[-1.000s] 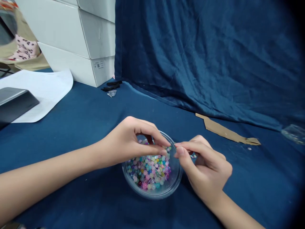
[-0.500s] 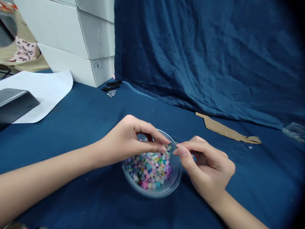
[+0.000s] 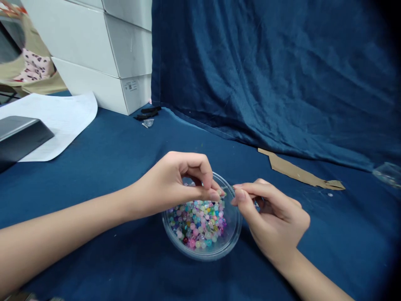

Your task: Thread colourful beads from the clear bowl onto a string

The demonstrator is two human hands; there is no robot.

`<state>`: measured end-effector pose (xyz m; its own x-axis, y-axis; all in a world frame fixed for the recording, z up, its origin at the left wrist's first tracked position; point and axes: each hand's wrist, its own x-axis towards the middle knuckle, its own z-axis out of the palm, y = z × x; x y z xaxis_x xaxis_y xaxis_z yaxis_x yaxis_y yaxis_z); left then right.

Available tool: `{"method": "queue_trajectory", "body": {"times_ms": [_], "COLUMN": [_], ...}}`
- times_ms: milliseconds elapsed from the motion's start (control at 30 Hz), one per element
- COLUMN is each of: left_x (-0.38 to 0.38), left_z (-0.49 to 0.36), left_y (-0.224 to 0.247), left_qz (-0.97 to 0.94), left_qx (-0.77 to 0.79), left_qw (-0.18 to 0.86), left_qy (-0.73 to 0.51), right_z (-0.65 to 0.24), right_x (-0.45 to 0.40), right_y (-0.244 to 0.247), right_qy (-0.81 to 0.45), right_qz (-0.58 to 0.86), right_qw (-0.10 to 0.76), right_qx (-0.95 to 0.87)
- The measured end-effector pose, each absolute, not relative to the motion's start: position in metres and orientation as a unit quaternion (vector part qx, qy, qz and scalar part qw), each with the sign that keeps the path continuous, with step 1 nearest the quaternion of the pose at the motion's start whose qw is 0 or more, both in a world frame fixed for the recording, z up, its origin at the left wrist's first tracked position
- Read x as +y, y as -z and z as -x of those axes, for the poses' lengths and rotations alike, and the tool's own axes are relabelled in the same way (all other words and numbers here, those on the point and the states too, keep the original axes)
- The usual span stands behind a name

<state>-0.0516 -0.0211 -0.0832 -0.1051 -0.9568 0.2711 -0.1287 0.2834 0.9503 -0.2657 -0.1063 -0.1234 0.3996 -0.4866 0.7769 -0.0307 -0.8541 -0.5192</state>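
A clear round bowl [image 3: 233, 234] with many small colourful beads [image 3: 200, 223] stands on the blue cloth. Over its far left part, my left hand [image 3: 184, 179] is closed, thumb and fingers pinched together; small pale beads show at the fingertips. My right hand [image 3: 269, 213] is closed in a pinch at the bowl's right rim. What its fingertips hold is too small to make out, though a thin clear strand seems to run between the hands. A bit of something shiny and bluish shows under the right fingers.
White boxes [image 3: 90, 54] are stacked at the back left, near paper [image 3: 72, 121] and a dark grey object [image 3: 23, 136]. Black strips [image 3: 147, 113] lie by a small plastic bag [image 3: 148, 123]. Brown cardboard [image 3: 294, 170] and a clear bag [image 3: 388, 173] lie right, below a blue curtain [image 3: 266, 71].
My left index finger has bent and drawn back towards the thumb, and beads now show at the left fingertips. My right hand has barely moved.
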Motion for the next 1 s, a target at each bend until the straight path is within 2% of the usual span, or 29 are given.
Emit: {"method": "queue_trajectory", "body": {"times_ms": [1000], "left_x": [-0.0208], "left_z": [0.0515], "left_y": [0.0787], "left_qz": [-0.454], "left_qx": [-0.641], "left_qw": [0.495], "left_qy": [0.371], "right_z": [0.2624], "right_x": [-0.1066], "right_y": [0.1158], "right_qy": [0.481], "right_qz": [0.845], "right_qw": [0.211], "right_qx": [0.103]}}
